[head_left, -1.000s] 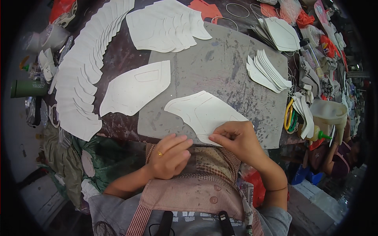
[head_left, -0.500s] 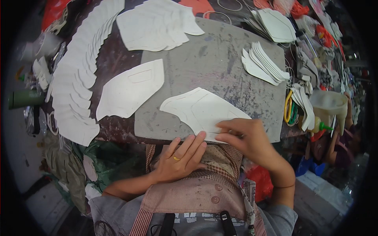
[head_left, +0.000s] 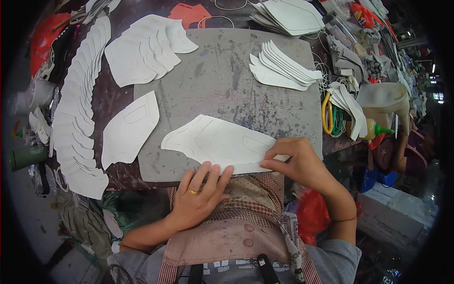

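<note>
A large white cut panel (head_left: 220, 139) with thin drawn outlines lies across the near part of a grey board. Along its near edge runs a narrow white strip (head_left: 246, 168). My left hand (head_left: 198, 194) rests flat with its fingers spread, the fingertips on the panel's near edge and the left end of the strip. At the panel's right end, my right hand (head_left: 295, 158) is closed, thumb against forefinger, on the strip along that edge. Another marked white panel (head_left: 131, 128) sits to the left, partly on the board, touched by neither hand.
The stained grey board (head_left: 208, 80) covers the table's middle. White pieces lie overlapped in a long row (head_left: 71, 128) and a fan (head_left: 142, 52). Curved strips (head_left: 283, 68) and stacked panels (head_left: 293, 16) are at the right. Beyond stand a green-tipped bottle (head_left: 371, 128) and a plastic container (head_left: 385, 99).
My right hand has slid right along the panel's near edge, and its thumb and forefinger have come together. My left fingers remain on the edge. The whole view has shifted.
</note>
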Tool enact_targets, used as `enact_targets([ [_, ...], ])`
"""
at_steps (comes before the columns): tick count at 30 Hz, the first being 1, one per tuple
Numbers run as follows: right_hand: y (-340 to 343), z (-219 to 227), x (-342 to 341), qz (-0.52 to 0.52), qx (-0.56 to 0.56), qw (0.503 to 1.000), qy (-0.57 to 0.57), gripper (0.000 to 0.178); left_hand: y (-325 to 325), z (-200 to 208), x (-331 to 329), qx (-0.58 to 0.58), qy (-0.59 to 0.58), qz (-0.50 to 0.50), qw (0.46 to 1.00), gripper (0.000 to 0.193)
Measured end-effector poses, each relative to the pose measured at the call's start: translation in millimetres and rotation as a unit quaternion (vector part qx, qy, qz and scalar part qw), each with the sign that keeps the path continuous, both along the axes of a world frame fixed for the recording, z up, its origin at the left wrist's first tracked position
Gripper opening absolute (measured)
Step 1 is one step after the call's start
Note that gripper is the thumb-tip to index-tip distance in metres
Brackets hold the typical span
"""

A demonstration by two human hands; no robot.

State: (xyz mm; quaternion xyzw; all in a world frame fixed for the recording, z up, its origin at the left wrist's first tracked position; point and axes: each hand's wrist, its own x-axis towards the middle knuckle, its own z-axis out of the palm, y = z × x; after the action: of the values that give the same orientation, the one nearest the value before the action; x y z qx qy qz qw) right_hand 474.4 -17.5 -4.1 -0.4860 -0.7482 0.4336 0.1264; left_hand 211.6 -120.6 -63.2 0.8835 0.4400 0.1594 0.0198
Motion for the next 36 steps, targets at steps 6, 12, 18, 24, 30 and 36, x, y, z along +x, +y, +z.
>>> enact_targets([
  [6,9.1,-0.7,-3.2,0.031,-0.008,0.995,-0.092,0.022,13.9,27.3,25.4,0.006,0.006,0.013,1.000,0.059],
  [12,7.4,24.5,7.4,0.021,0.042,0.992,-0.117,0.029,5.4,-8.3,62.0,0.035,-0.044,-0.060,0.997,0.046],
  [18,5.1,7.9,26.6,-0.177,-0.199,0.963,0.051,0.020,4.5,-13.4,68.9,0.077,-0.020,-0.025,0.997,0.046],
  [24,2.0,2.4,19.2,-0.208,-0.154,0.965,0.033,0.017,3.4,-16.2,75.2,0.091,0.009,0.007,0.996,0.049],
  [30,17.9,5.1,23.6,-0.158,-0.027,0.984,-0.074,0.015,27.3,13.7,73.9,-0.125,-0.110,-0.024,0.986,0.054],
  [36,-10.1,-9.5,8.7,-0.094,0.042,0.985,0.140,0.010,105.1,45.3,37.2,-0.004,-0.054,-0.007,0.999,0.055],
])
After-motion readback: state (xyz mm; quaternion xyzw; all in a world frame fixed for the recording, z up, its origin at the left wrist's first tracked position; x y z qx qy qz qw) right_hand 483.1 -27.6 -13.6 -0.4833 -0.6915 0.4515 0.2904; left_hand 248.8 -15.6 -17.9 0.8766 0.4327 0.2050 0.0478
